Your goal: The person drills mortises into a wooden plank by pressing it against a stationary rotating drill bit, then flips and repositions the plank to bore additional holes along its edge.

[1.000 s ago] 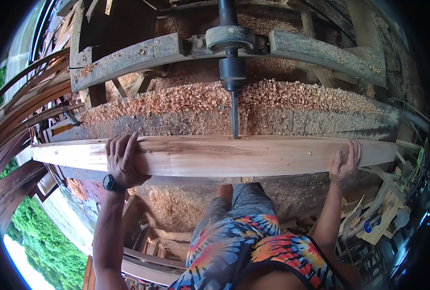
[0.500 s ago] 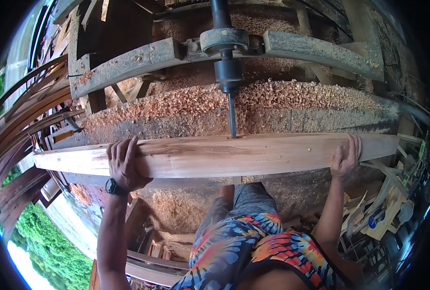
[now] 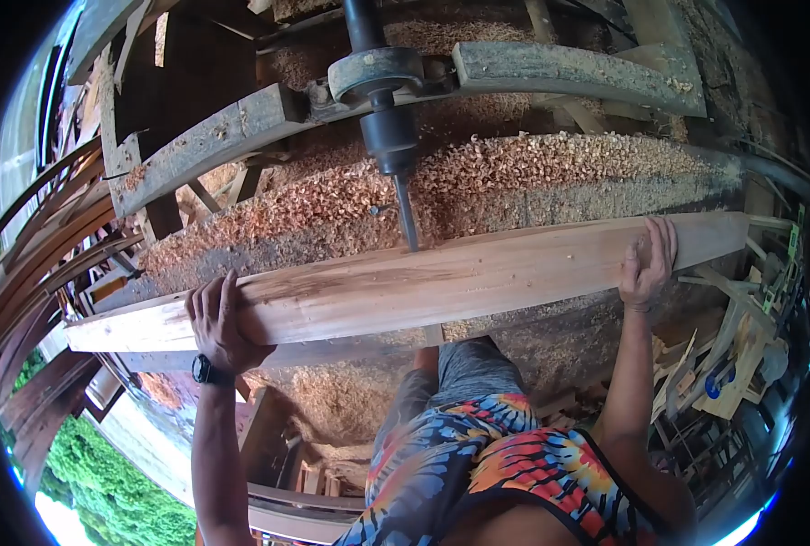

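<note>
A long pale wooden beam (image 3: 441, 284) lies crosswise in front of me, its far edge against the tip of a drill bit (image 3: 407, 214). The bit sits in a dark chuck (image 3: 389, 138) and points toward me. Wearing a dark wristwatch (image 3: 205, 369), my left hand (image 3: 225, 326) grips the beam's left part, fingers over the far edge. Near the other end my right hand (image 3: 649, 264) clasps the beam, its fingers also over the top. Where the bit meets the wood, any hole is hidden.
Wood shavings (image 3: 550, 162) are heaped along the bench behind the beam. A thick timber rail (image 3: 573, 71) carries the spindle's round bearing housing (image 3: 375, 73). Curved planks (image 3: 55, 218) are stacked at left; scrap wood (image 3: 737, 369) lies at right.
The whole view has tilted, with the machine and beam both appearing turned, right side higher. Both hands keep the same hold. The hole seen at the bit's tip earlier no longer shows.
</note>
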The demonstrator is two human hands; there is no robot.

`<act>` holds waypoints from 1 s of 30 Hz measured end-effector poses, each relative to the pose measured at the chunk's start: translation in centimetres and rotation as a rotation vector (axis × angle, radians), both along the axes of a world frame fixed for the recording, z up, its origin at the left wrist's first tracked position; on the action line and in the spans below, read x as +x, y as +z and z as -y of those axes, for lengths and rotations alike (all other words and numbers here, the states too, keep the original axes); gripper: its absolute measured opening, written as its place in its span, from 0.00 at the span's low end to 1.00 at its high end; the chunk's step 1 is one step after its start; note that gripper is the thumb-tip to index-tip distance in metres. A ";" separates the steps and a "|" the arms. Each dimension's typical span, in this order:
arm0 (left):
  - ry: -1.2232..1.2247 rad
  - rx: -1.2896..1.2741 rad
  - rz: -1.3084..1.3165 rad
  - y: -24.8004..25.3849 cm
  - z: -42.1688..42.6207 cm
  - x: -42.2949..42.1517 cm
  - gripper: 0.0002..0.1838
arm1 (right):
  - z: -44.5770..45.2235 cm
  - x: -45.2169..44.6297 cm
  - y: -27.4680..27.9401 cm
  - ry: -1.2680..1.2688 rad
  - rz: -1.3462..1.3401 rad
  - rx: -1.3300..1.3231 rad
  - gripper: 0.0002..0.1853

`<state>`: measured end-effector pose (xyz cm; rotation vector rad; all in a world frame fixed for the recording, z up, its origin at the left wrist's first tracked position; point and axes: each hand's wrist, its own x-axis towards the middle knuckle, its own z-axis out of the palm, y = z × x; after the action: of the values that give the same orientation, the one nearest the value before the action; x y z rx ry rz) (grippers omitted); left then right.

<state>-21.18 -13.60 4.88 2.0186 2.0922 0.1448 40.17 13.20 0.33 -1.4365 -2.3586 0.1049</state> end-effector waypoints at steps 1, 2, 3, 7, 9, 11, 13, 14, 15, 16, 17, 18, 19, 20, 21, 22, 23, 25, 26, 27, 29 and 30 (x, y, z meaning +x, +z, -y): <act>0.003 -0.004 0.001 0.1 -0.1 0.0 0.69 | -0.1 0.0 0.0 0.001 -0.002 0.000 0.32; 0.009 -0.009 -0.001 0.2 -0.1 0.0 0.69 | -0.2 0.0 0.0 -0.003 0.001 0.001 0.32; 0.009 -0.007 0.004 0.2 0.0 0.0 0.69 | -0.2 -0.1 -0.1 -0.005 0.004 0.001 0.32; 0.003 0.001 0.012 0.2 -0.1 -0.2 0.67 | -0.3 -0.2 0.0 -0.012 0.010 0.002 0.32; -0.005 0.011 0.016 0.1 -0.2 -0.2 0.66 | -0.3 -0.4 0.0 -0.019 0.006 0.005 0.32; -0.009 0.027 0.020 0.1 -0.4 -0.3 0.65 | -0.5 -0.6 0.0 -0.021 0.004 0.009 0.32; -0.017 0.043 0.025 0.1 -0.5 -0.4 0.63 | -0.5 -0.6 -0.1 -0.022 0.005 0.007 0.31; -0.018 0.049 0.028 0.2 -0.5 -0.3 0.62 | -0.5 -0.5 -0.1 -0.018 0.005 0.007 0.31; -0.021 0.057 0.029 0.1 -0.6 -0.4 0.62 | -0.5 -0.5 -0.2 -0.014 0.003 0.008 0.31; -0.022 0.059 0.032 0.0 -0.5 -0.5 0.61 | -0.5 -0.5 -0.2 -0.012 0.000 0.008 0.31; -0.021 0.060 0.036 0.0 -0.5 -0.5 0.61 | -0.6 -0.5 -0.2 -0.015 0.001 0.007 0.32; -0.020 0.061 0.039 0.0 -0.5 -0.6 0.62 | -0.5 -0.5 -0.2 -0.018 0.000 0.004 0.32; -0.021 0.061 0.042 0.0 -0.6 -0.6 0.62 | -0.5 -0.5 -0.2 -0.022 -0.002 0.001 0.32; -0.022 0.062 0.041 0.1 -0.6 -0.7 0.62 | -0.6 -0.6 -0.2 -0.019 -0.004 0.001 0.32; -0.023 0.064 0.039 0.1 -0.7 -0.7 0.62 | -0.7 -0.6 -0.2 -0.016 -0.007 0.001 0.32; -0.027 0.066 0.037 0.1 -0.7 -0.7 0.62 | -0.8 -0.7 -0.2 -0.015 -0.010 0.001 0.32; -0.022 0.064 0.033 0.1 -0.8 -0.6 0.62 | -0.8 -0.6 -0.2 -0.014 0.000 0.000 0.31; -0.015 0.063 0.023 0.1 -0.9 -0.6 0.62 | -1.0 -0.7 -0.2 -0.016 0.018 -0.001 0.31; -0.013 0.057 0.024 0.2 -1.0 -0.8 0.62 | -1.1 -0.8 -0.2 -0.008 0.009 0.007 0.30; -0.009 0.050 0.028 0.1 -0.9 -0.8 0.63 | -1.3 -1.0 -0.1 0.001 0.004 0.014 0.28; -0.010 0.050 0.032 -0.1 -1.0 -0.8 0.64 | -1.7 -0.9 -0.2 0.007 0.002 0.024 0.28; -0.012 0.057 0.029 -0.2 -1.1 -0.9 0.64 | -1.9 -0.8 -0.4 0.004 0.004 0.026 0.29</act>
<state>-22.05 -12.52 4.66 2.0482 2.0803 0.2325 39.36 15.08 -0.04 -1.4206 -2.3575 0.0725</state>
